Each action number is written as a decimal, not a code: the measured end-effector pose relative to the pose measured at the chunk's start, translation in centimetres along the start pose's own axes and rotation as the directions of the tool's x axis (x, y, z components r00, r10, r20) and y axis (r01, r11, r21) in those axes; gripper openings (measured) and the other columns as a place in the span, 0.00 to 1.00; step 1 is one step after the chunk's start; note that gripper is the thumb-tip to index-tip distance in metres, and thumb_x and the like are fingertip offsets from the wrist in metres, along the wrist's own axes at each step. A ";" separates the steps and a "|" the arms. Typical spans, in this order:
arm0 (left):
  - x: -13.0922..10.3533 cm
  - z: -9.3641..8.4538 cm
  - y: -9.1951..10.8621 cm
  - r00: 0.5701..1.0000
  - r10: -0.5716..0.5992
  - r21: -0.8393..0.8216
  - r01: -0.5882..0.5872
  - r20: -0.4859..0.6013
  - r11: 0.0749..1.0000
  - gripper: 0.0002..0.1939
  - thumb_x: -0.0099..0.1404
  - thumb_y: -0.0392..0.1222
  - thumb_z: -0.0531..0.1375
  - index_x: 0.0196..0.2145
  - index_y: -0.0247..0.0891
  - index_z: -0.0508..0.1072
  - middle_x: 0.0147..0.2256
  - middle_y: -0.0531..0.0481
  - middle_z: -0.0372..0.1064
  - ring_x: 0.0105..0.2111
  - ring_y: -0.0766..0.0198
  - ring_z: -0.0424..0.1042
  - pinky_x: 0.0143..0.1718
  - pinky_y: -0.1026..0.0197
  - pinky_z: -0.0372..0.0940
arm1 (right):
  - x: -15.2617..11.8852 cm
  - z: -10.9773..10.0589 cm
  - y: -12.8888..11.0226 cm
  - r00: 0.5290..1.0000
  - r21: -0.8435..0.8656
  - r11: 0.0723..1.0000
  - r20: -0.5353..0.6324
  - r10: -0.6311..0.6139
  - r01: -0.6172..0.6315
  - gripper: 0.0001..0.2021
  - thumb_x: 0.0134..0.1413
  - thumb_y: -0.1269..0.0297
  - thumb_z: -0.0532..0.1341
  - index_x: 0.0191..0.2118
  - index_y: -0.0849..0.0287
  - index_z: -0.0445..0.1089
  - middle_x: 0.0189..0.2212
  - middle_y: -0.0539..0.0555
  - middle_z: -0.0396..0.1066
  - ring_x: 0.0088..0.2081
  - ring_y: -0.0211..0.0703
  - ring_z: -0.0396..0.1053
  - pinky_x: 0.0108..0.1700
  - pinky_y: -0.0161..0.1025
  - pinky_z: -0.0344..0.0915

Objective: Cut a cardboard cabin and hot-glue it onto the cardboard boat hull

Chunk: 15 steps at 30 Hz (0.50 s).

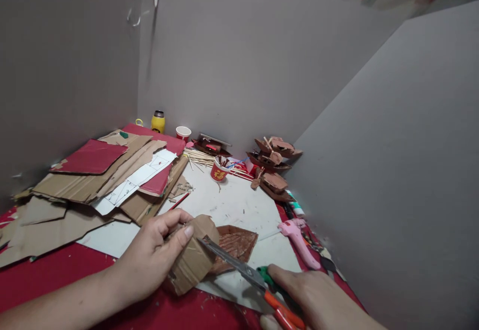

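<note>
My left hand (164, 252) is closed on a piece of brown cardboard (196, 260), thumb on its upper face. My right hand (310, 290) grips a pair of scissors (239, 266) with green and orange handles. The blades point up and left, and their tips lie over the cardboard piece near my left thumb. Whether the blades are cutting I cannot make out. Behind the cardboard lies a brown boat hull (237, 245), partly hidden by the cardboard and the scissors.
Cardboard sheets (75, 187) and a drawn paper template (138, 180) are piled at left. Several finished model boats (275, 158) stand at the back right. A pink glue gun (301, 242) lies at right. A red paper cup (219, 170) and yellow bottle (157, 122) stand further back.
</note>
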<state>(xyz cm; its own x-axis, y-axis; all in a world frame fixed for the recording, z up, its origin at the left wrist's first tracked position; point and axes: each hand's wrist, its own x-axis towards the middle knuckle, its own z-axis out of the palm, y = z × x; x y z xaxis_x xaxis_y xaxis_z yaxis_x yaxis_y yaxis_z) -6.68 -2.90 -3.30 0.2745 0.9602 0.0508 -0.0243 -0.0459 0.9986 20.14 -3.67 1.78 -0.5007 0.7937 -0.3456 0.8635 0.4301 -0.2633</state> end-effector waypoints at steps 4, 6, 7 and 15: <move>-0.1 0.1 0.0 0.998 0.058 0.085 -0.058 -0.001 0.995 0.14 0.69 0.51 0.54 0.36 0.38 0.72 0.31 0.52 0.69 0.31 0.65 0.66 0.33 0.66 0.62 | 0.0 -0.3 -0.3 0.997 -0.027 0.998 0.049 0.053 -0.051 0.12 0.55 0.53 0.58 0.30 0.55 0.66 0.26 0.52 0.73 0.23 0.43 0.66 0.24 0.36 0.57; -0.1 0.1 0.0 0.998 0.066 0.079 -0.066 -0.008 0.995 0.13 0.70 0.50 0.54 0.36 0.39 0.72 0.31 0.53 0.69 0.31 0.65 0.66 0.33 0.66 0.62 | -0.1 -0.1 -0.3 0.999 -0.035 0.999 0.027 0.038 -0.038 0.12 0.55 0.53 0.57 0.30 0.55 0.66 0.26 0.53 0.73 0.23 0.42 0.66 0.24 0.36 0.57; 0.0 0.2 0.0 0.998 0.059 0.056 -0.058 -0.011 0.997 0.13 0.70 0.50 0.54 0.36 0.39 0.72 0.31 0.53 0.69 0.31 0.66 0.66 0.32 0.67 0.62 | -0.1 0.1 -0.2 1.000 -0.037 0.999 0.003 0.026 -0.026 0.12 0.56 0.53 0.57 0.29 0.55 0.66 0.25 0.52 0.72 0.22 0.42 0.65 0.24 0.36 0.57; 0.1 0.5 -0.3 1.000 -0.015 -0.070 0.013 -0.017 0.997 0.13 0.68 0.51 0.56 0.36 0.38 0.71 0.30 0.54 0.69 0.30 0.67 0.66 0.31 0.68 0.63 | 0.0 1.3 0.5 0.987 -0.001 0.999 -0.150 -0.053 0.054 0.16 0.58 0.51 0.57 0.26 0.55 0.61 0.21 0.49 0.68 0.19 0.37 0.57 0.22 0.34 0.52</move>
<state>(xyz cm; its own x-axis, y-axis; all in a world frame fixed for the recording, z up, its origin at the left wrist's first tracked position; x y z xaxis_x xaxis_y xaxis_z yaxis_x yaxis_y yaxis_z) -6.15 -2.95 -3.54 0.2580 0.9655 0.0359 -0.0881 -0.0135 0.9960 20.48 -3.97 0.46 -0.5314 0.8251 -0.1921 0.8354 0.4727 -0.2806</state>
